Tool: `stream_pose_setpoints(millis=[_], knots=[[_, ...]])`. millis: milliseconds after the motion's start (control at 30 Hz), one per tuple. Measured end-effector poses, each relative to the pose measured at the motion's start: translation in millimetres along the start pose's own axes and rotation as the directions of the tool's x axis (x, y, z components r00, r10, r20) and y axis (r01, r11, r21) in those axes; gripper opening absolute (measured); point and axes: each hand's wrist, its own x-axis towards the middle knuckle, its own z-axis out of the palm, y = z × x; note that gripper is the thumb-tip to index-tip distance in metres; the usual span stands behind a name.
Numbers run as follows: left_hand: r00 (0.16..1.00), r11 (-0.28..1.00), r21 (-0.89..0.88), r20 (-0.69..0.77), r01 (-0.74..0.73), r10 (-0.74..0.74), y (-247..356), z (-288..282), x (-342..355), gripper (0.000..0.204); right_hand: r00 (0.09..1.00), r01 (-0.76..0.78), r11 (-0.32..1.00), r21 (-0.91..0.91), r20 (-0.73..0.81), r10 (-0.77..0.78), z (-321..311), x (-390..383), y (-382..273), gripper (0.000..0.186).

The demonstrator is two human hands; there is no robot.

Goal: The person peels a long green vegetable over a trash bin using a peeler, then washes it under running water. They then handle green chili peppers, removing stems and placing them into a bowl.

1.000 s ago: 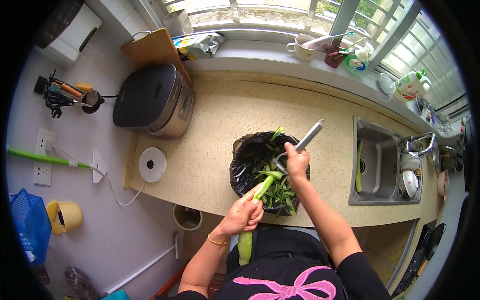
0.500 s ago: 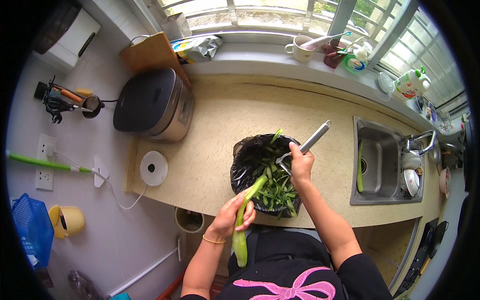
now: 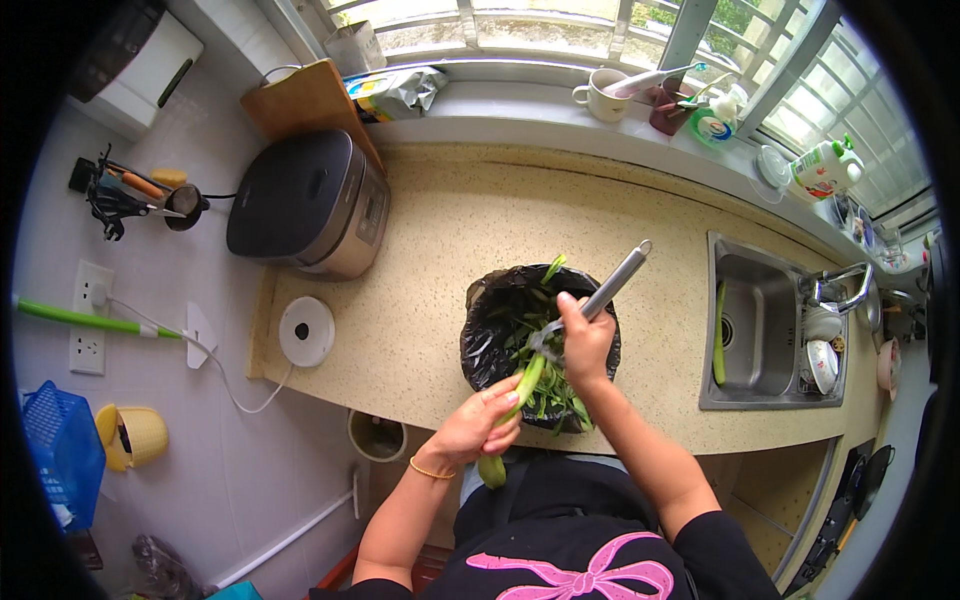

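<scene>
My left hand (image 3: 480,425) is closed around a long pale-green stalk (image 3: 527,377), its lower end hanging near my body. My right hand (image 3: 588,340) grips a metal peeler (image 3: 618,275), whose blurred head is against the upper end of the stalk. Both hands are over a container lined with a black plastic bag (image 3: 486,310), which holds leafy green peelings (image 3: 560,395) and sits at the front of the speckled counter (image 3: 420,220).
A rice cooker (image 3: 290,200) and a round white device with a cord (image 3: 306,328) stand left. A steel sink (image 3: 755,290) at right holds another green stalk (image 3: 719,340) and stacked dishes (image 3: 823,365). A mug (image 3: 600,95) and bottles (image 3: 820,170) line the windowsill.
Compared with half a second ago, the stalk and my left hand have moved up, and my right hand with the peeler has shifted left and down onto the stalk's upper end.
</scene>
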Motion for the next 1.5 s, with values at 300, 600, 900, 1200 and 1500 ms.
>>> stream_pose_setpoints(millis=[300,600,900,1200,1500], knots=[[0.944,0.921,0.369,-0.24,-0.127,0.226,-20.4,4.8,6.5,0.042,0.988,0.0,0.995,-0.101,0.155,0.016,5.6,-26.0,-10.7,0.033],[0.821,0.508,0.856,-0.217,-0.1,0.528,-22.8,5.2,0.7,0.037,0.994,-0.099,0.994,-0.051,0.033,0.1,-17.1,4.7,-7.1,0.028],[0.914,0.625,0.778,-0.207,-0.063,0.349,-19.7,18.5,-8.9,0.036,0.997,-0.075,0.99,-0.116,0.021,0.078,-25.6,23.2,28.0,0.029],[0.733,0.089,0.993,-0.121,0.082,0.669,-33.6,12.1,5.7,0.029,0.725,-0.235,0.957,-0.17,0.624,0.289,-25.5,-21.5,1.2,0.017],[0.945,0.805,0.559,-0.106,-0.2,0.309,-18.0,13.0,-5.5,0.025,0.654,-0.227,0.969,-0.095,0.723,0.224,-27.1,-16.3,-25.4,0.017]])
